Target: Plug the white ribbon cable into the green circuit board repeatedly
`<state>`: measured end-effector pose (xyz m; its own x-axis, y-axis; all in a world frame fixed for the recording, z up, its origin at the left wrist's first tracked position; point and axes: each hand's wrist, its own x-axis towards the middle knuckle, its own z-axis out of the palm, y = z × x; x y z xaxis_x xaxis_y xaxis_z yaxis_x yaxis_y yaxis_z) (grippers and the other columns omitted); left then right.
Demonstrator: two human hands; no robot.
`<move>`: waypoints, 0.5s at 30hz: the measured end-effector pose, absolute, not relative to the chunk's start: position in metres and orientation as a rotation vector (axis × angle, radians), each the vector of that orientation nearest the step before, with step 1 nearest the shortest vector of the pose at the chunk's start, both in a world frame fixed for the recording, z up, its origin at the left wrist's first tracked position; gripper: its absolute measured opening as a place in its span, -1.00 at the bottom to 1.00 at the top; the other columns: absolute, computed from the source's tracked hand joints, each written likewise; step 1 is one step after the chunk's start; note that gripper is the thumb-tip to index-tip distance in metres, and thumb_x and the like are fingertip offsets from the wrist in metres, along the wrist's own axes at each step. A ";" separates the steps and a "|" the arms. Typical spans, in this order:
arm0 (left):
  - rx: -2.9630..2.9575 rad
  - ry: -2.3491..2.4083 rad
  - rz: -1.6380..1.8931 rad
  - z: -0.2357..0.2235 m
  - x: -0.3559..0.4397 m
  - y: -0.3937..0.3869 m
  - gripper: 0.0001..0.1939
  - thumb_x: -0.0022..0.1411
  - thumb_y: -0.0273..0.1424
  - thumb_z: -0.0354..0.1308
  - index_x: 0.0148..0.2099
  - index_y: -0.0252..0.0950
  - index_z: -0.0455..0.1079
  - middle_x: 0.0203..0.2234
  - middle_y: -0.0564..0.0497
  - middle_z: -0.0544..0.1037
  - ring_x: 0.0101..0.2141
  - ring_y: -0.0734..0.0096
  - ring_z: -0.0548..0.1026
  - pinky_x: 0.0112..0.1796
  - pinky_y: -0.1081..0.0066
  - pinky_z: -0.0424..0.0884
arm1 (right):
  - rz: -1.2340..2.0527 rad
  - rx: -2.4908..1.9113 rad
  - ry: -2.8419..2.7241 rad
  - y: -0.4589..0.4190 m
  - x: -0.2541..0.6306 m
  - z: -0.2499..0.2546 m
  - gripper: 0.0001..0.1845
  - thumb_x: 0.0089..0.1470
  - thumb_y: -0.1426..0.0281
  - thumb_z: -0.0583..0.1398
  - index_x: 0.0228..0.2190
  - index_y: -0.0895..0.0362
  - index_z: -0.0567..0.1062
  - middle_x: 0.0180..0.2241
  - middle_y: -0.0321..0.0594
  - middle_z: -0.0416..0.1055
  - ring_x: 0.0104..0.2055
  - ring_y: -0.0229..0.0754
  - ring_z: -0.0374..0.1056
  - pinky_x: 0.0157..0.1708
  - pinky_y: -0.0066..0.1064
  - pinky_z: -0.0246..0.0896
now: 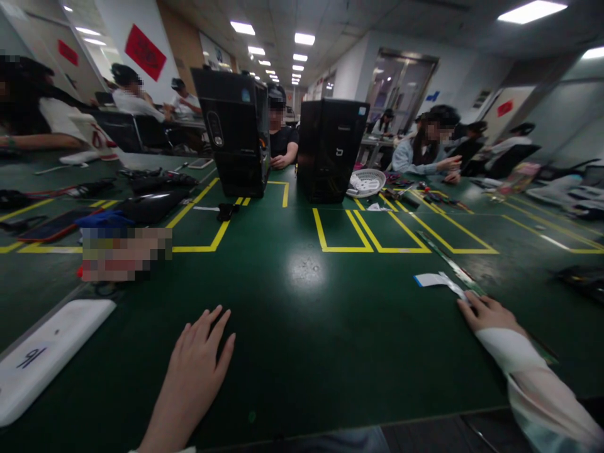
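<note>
My left hand lies palm down at the near left of the green table, fingers stretched out and holding nothing. On the right, my right hand has its fingers closed at the end of a white flat ribbon cable with a blue tip. The same hand covers the middle of a long, narrow circuit board strip that runs diagonally beneath it. Whether the cable is joined to the strip is hidden by the fingers.
Two black computer towers stand at mid-table. A white basket sits beside the right one. At left lie a white flat case, a blurred-out item and dark devices. Yellow tape marks the table; other people sit around.
</note>
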<state>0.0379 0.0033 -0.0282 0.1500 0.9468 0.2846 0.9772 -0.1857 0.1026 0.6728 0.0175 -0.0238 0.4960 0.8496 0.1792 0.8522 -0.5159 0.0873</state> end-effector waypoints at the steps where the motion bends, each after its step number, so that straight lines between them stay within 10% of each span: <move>1: -2.296 -1.939 -0.444 -0.028 0.039 0.003 -0.37 0.34 -0.09 -0.23 0.26 -0.35 0.26 0.21 -0.21 0.34 0.21 -0.03 0.27 0.15 -0.09 0.21 | -0.222 -2.762 -1.501 0.025 0.672 -0.020 -0.34 0.20 0.10 -0.11 0.15 0.18 0.39 0.15 0.24 0.26 0.17 0.17 0.24 0.11 -0.09 0.14; 15: -2.277 -1.964 -0.472 -0.020 0.046 -0.001 -0.44 0.35 -0.15 -0.18 0.25 -0.32 0.27 0.20 -0.18 0.35 0.21 0.04 0.27 0.16 -0.07 0.21 | 0.029 -2.853 -1.205 0.063 0.666 -0.004 -0.21 0.15 -0.08 -0.26 0.20 0.03 0.27 0.25 0.12 0.07 0.25 0.35 0.03 0.08 0.15 0.08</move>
